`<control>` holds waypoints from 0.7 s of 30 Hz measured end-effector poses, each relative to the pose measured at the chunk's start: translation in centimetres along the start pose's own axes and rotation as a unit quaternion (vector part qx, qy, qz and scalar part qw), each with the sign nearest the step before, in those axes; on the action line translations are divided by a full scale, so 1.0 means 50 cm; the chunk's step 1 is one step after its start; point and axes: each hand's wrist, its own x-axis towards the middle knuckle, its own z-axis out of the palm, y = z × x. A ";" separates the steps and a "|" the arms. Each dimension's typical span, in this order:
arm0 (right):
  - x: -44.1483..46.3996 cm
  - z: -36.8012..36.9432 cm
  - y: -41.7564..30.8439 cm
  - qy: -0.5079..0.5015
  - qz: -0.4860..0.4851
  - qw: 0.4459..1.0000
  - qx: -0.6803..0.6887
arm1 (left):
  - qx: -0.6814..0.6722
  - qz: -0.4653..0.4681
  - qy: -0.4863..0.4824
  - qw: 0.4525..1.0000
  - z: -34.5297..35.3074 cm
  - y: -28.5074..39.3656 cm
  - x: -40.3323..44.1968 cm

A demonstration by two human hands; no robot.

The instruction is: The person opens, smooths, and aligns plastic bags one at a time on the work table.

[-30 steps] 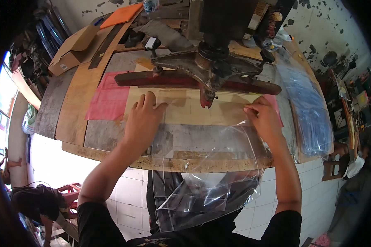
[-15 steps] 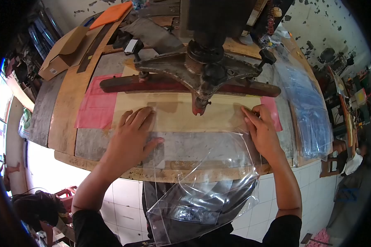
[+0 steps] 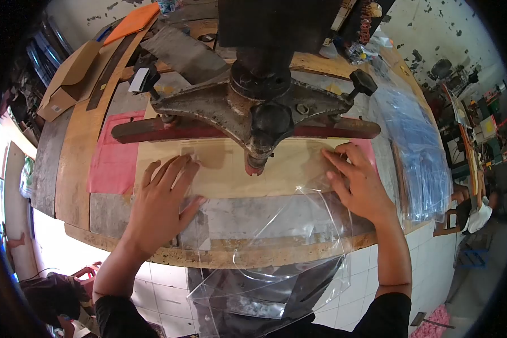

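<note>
A clear plastic sheet point(image 3: 265, 217) lies over the pale yellow strip point(image 3: 231, 174) and hangs off the table's front edge in loose folds. My left hand point(image 3: 160, 194) rests with fingers spread on its left part. On the right side, my right hand point(image 3: 357, 180) touches the sheet, index finger stretched out and thumb apart. Above the strip stands the metal press head point(image 3: 259, 112), its long red-sided bar point(image 3: 169, 129) running crosswise just beyond my fingertips. Pink material point(image 3: 112, 166) shows past both ends of the strip.
Stacked clear bluish plastic sheets point(image 3: 419, 169) lie at the table's right. An open cardboard box point(image 3: 67, 84) and an orange sheet point(image 3: 130, 23) are at the back left. Another person point(image 3: 53, 296) is at the lower left. The wooden table edge point(image 3: 253, 257) curves before me.
The view has shifted, so the press head looks larger and lower. My right hand's fingers have spread apart. My left hand stays flat on the plastic sheet.
</note>
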 end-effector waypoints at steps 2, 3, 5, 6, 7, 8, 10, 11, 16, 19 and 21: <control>-0.005 -0.023 -0.007 -0.049 -0.033 0.998 -0.024 | 0.026 0.016 -0.020 0.999 -0.002 -0.002 0.002; -0.005 -0.030 -0.011 -0.049 -0.033 0.998 -0.024 | 0.026 0.017 -0.020 0.999 -0.003 -0.003 0.003; -0.004 -0.037 -0.016 -0.086 -0.043 0.994 -0.049 | 0.044 0.012 -0.025 0.999 -0.002 -0.004 0.002; -0.002 -0.034 -0.019 -0.086 -0.044 0.994 -0.048 | 0.045 0.011 -0.026 0.999 -0.001 -0.004 0.003; 0.001 -0.030 -0.024 -0.073 -0.053 0.993 -0.077 | 0.050 0.014 -0.022 0.998 0.001 -0.003 0.002; 0.003 -0.025 -0.028 -0.059 -0.062 0.991 -0.105 | 0.055 0.017 -0.018 0.998 0.003 -0.003 0.002; 0.005 -0.012 -0.025 -0.053 -0.066 0.988 -0.127 | 0.061 0.017 -0.020 0.998 0.006 -0.003 0.002; 0.006 -0.005 -0.023 -0.045 -0.070 0.985 -0.152 | 0.067 0.017 -0.019 0.997 0.008 -0.003 0.003; 0.005 0.009 -0.011 -0.035 -0.095 0.979 -0.178 | 0.096 0.021 -0.010 0.995 0.021 -0.003 0.004; 0.000 0.004 -0.001 -0.040 -0.106 0.979 -0.171 | 0.115 0.029 0.002 0.993 0.029 -0.008 0.004; -0.003 0.002 0.006 -0.042 -0.106 0.981 -0.154 | 0.122 0.033 0.008 0.992 0.031 -0.010 0.002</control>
